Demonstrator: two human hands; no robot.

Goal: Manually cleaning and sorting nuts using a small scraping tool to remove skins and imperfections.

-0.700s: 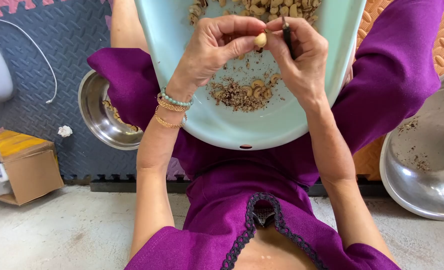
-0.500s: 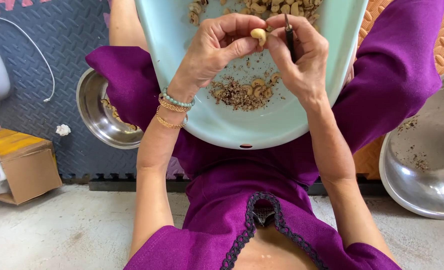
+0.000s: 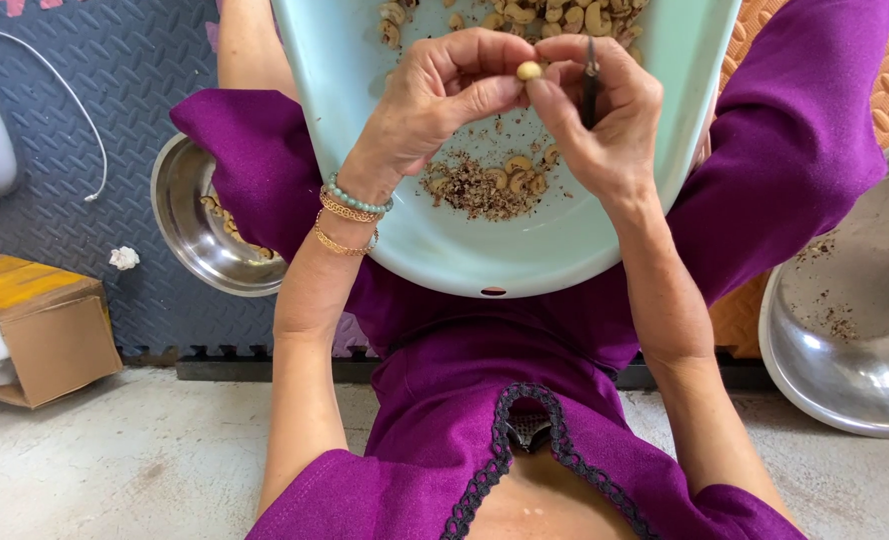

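Note:
Over a pale green basin (image 3: 435, 245) on my lap, my left hand (image 3: 435, 90) pinches a pale cashew nut (image 3: 530, 71) between thumb and fingers. My right hand (image 3: 605, 110) touches the same nut with its thumb and fingertips and grips a thin dark pick (image 3: 591, 85), point up. Below the hands, peeled nuts and brown skin flakes (image 3: 480, 188) lie in the basin. More nuts (image 3: 525, 15) are heaped at its far side.
A small steel bowl (image 3: 190, 225) with a few nuts sits left of my knee on a dark foam mat (image 3: 115, 100). A large steel bowl (image 3: 850, 330) with husk bits stands at right. A cardboard box (image 3: 50, 330) and a white cable (image 3: 75, 110) lie at left.
Both hands have shifted slightly up and right. The nut has turned between the fingers, and less of it shows now.

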